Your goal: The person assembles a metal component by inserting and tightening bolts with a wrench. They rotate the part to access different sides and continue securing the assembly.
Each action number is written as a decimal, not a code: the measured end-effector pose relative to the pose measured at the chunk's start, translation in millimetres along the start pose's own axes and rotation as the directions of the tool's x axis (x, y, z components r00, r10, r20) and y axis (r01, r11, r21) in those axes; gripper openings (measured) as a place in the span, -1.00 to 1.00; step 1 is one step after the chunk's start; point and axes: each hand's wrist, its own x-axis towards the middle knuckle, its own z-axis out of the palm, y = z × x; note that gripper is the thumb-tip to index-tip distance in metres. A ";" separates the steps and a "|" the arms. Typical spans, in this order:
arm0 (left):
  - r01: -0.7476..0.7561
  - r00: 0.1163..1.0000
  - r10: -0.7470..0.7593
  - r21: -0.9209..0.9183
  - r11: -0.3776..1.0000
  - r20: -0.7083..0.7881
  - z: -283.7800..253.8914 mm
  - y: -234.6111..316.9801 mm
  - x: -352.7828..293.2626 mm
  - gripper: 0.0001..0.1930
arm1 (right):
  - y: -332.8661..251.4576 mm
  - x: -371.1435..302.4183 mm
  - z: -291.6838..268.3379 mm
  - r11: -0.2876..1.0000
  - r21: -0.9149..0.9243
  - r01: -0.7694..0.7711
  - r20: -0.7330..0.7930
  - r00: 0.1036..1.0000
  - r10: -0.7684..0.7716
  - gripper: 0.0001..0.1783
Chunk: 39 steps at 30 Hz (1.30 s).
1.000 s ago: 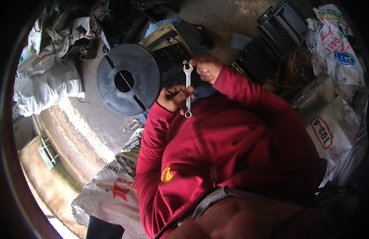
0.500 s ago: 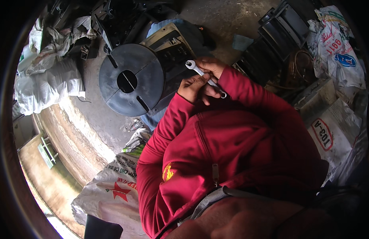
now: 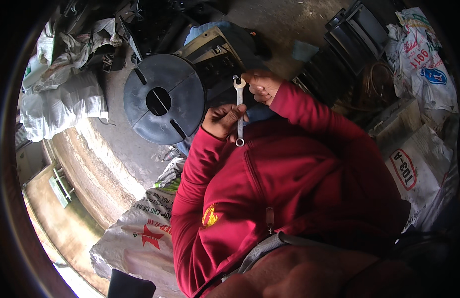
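Note:
My left hand (image 3: 223, 120) grips a combination wrench (image 3: 240, 107) by its shaft, thumb across it. The wrench stands nearly upright in the picture, with its open jaw away from me and its ring end towards my body. At the jaw sits a small shiny metal piece (image 3: 235, 77), too small to name surely. My right hand (image 3: 264, 86) is closed beside the jaw, index finger and thumb pinched at that piece, the other fingers curled. Just beyond the hands lies a dark machine part with a tan-edged frame (image 3: 205, 37).
A large grey slotted disc (image 3: 185, 82) stands left of my hands. White sacks (image 3: 61, 107) lie at the far left, and another sack (image 3: 140, 258) is near my left elbow. Dark metal panels (image 3: 346, 44), a metal box (image 3: 399, 121) and printed sacks (image 3: 421, 64) are on the right.
The wrench has swung from slanted to nearly upright. My left hand has shifted left and nearer to me along with it, and my hands have moved apart, the right staying near the jaw.

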 end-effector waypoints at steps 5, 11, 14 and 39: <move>0.057 0.994 -0.040 -0.179 0.982 0.101 11.0 -7.3 15.1 -0.64 | 3.2 2.3 -9.0 0.999 -0.037 -0.011 0.034 0.999 0.012 -0.74; 0.046 0.978 0.039 -0.398 0.916 0.204 26.1 -22.3 36.9 -0.60 | 6.1 3.0 -10.4 0.989 -0.137 0.048 0.010 0.999 -0.047 -0.76; -0.025 0.978 0.092 -0.334 0.942 0.186 29.1 -22.4 44.2 -0.56 | 5.5 5.1 -20.1 0.996 -0.085 0.033 0.134 0.991 -0.021 -0.74; -0.018 1.000 0.019 -0.137 0.990 0.006 26.4 -5.3 6.8 -0.63 | -6.6 -7.3 -0.6 0.991 -0.108 -0.078 0.040 0.996 0.083 -0.65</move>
